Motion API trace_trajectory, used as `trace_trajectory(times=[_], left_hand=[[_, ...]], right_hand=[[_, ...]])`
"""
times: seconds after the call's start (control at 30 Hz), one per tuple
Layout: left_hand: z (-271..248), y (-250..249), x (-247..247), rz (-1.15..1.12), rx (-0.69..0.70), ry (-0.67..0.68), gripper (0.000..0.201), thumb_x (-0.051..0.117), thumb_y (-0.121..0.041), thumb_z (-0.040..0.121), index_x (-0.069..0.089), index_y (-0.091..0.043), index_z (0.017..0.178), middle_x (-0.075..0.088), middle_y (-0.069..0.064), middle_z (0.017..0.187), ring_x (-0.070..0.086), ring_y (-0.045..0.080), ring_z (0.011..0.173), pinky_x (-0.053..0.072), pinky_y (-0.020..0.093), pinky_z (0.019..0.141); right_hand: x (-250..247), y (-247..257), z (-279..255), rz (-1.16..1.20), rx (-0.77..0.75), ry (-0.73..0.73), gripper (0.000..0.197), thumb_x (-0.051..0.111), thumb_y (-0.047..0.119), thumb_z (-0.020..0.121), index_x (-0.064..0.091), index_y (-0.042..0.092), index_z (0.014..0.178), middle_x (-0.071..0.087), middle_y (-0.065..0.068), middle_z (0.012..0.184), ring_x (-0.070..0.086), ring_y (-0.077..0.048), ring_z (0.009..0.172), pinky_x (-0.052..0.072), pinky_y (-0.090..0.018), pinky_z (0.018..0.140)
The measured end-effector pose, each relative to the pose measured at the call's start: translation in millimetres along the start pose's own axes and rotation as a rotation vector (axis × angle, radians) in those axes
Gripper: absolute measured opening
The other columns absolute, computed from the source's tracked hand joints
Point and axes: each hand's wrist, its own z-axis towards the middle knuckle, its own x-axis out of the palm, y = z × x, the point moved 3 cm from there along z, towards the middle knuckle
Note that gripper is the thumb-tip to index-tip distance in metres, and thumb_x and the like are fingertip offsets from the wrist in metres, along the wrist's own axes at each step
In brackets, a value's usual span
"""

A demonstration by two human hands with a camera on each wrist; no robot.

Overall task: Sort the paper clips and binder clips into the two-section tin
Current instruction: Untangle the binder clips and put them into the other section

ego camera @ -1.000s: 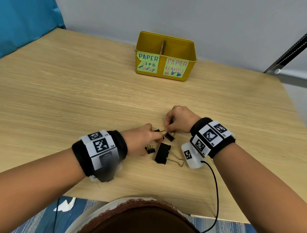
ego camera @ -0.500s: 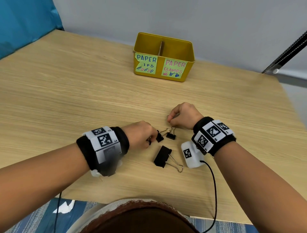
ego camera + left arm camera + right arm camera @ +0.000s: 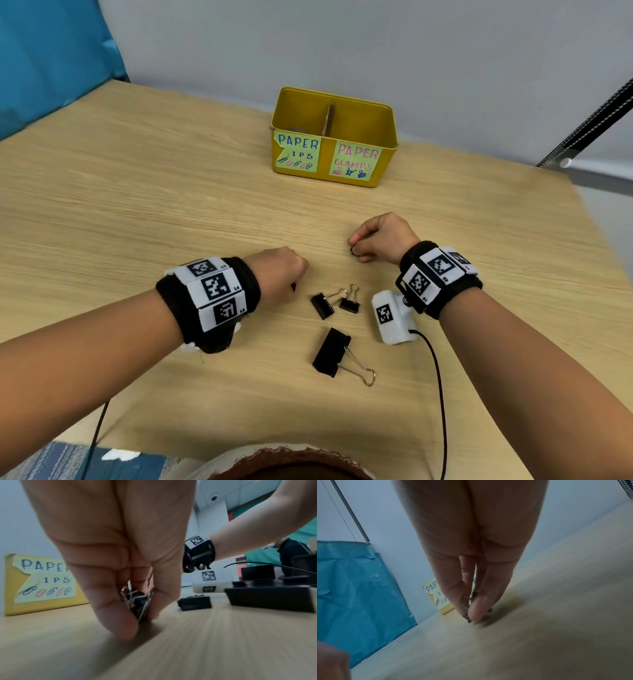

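A yellow two-section tin [image 3: 383, 137] stands at the far middle of the table, labelled for paper clips on the left and paper clamps on the right. My left hand [image 3: 279, 277] is curled round small black binder clips [image 3: 137, 601], its fingertips on the table. My right hand [image 3: 376, 240] pinches a tiny black binder clip [image 3: 471, 609] just above the wood. Between the hands lie two small black binder clips [image 3: 322, 305] [image 3: 349, 303] with touching handles, and a large black binder clip [image 3: 332, 353] nearer me.
The tin [image 3: 10, 588] shows at the left of the left wrist view. A blue sheet [image 3: 51, 51] hangs at the far left. Black cables [image 3: 442, 394] run from the wrist cameras over the table's near edge. A dark pole [image 3: 589, 120] slants at the right.
Both hands have drawn apart: the left slid left with its clips, the right moved away and to the right with a tiny clip. Two small clips stay on the table between them.
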Motion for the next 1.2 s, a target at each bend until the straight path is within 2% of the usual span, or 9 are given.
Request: trace_trajectory(times=[0.13,0.4,0.57,0.67,0.77,0.87,0.97,1.03,1.2], left_hand=[[15.9,18.3,-24.0,-0.075,-0.035,-0.04,0.022,0.056,-0.014,0.086,0.062,-0.009,0.106,0.063,0.01,0.111,0.06,0.025,0.099,0.048,0.03,0.082],[71.0,17.3,-163.1,-0.406,0.05,-0.519,0.021,0.058,-0.003,0.08,0.067,-0.008,0.098,0.06,0.0,0.072,0.053,-0.001,0.039,0.049,0.02,0.054],[117.6,12.5,-204.1,-0.291,0.038,-0.612,0.028,0.062,-0.009,0.079,0.067,-0.01,0.107,0.066,0.013,0.098,0.063,0.027,0.089,0.046,0.026,0.076],[128.5,17.2,-191.5,-0.233,0.03,-0.541,0.038,0.067,-0.021,0.081,0.063,-0.017,0.118,0.063,0.009,0.12,0.057,0.026,0.112,0.041,0.025,0.083],[112.2,17.0,-166.7,-0.19,0.067,-0.561,0.037,0.065,-0.028,0.082,0.061,-0.02,0.118,0.057,0.01,0.123,0.052,0.027,0.117,0.04,0.03,0.097],[74.3,6.5,-126.4,-0.251,0.184,-0.532,0.028,0.065,-0.02,0.081,0.063,-0.014,0.108,0.055,0.011,0.115,0.052,0.022,0.107,0.04,0.028,0.096],[35.9,-5.4,-68.4,-0.223,0.234,-0.097,0.04,0.067,-0.016,0.078,0.058,-0.015,0.117,0.049,0.001,0.109,0.053,0.019,0.104,0.044,0.028,0.091],[18.6,-11.3,-36.4,-0.135,0.214,0.148,0.059,0.071,-0.022,0.075,0.048,-0.022,0.129,0.043,-0.002,0.117,0.051,0.018,0.111,0.047,0.034,0.097],[3.0,-25.0,-4.9,-0.063,0.162,0.122,0.063,0.074,-0.033,0.071,0.048,-0.024,0.128,0.042,0.003,0.12,0.046,0.02,0.113,0.047,0.032,0.091]], right_hand=[[-18.5,19.3,9.0,0.029,-0.051,-0.038,0.026,0.068,-0.01,0.073,0.065,0.013,0.061,0.065,-0.005,0.069,0.061,-0.014,0.061,0.059,-0.027,0.069],[-98.8,116.2,55.3,0.12,-0.303,-0.398,0.031,0.07,-0.004,0.071,0.062,0.021,0.055,0.061,0.002,0.057,0.056,-0.009,0.048,0.058,-0.027,0.063],[-95.3,131.8,82.6,-0.023,-0.277,-0.437,0.019,0.066,0.002,0.072,0.071,0.02,0.07,0.062,0.003,0.064,0.052,-0.007,0.054,0.054,-0.027,0.067],[-91.7,119.2,79.1,-0.143,-0.237,-0.451,0.029,0.062,0.005,0.077,0.073,0.018,0.1,0.064,0.002,0.087,0.055,-0.008,0.072,0.046,-0.019,0.069],[-80.1,103.7,53.2,-0.29,-0.313,-0.463,0.03,0.057,0.003,0.079,0.072,0.015,0.102,0.07,-0.004,0.105,0.062,-0.019,0.094,0.048,-0.023,0.086],[-54.6,81.0,10.7,-0.515,-0.317,-0.257,0.023,0.061,0.014,0.082,0.07,0.013,0.103,0.069,-0.007,0.111,0.06,-0.021,0.093,0.044,-0.024,0.085],[-18.2,47.4,-40.3,-0.738,-0.115,0.352,0.063,0.069,0.046,0.074,0.051,0.024,0.131,0.059,-0.001,0.131,0.057,-0.017,0.109,0.043,-0.026,0.096],[3.5,33.8,-70.7,-0.771,-0.006,0.59,0.088,0.067,0.06,0.068,0.029,0.034,0.143,0.046,0.002,0.142,0.048,-0.019,0.125,0.039,-0.03,0.101],[42.1,21.6,-102.6,-0.871,0.006,0.469,0.102,0.062,0.073,0.061,0.026,0.023,0.143,0.036,-0.005,0.132,0.051,-0.023,0.114,0.049,-0.033,0.092]])
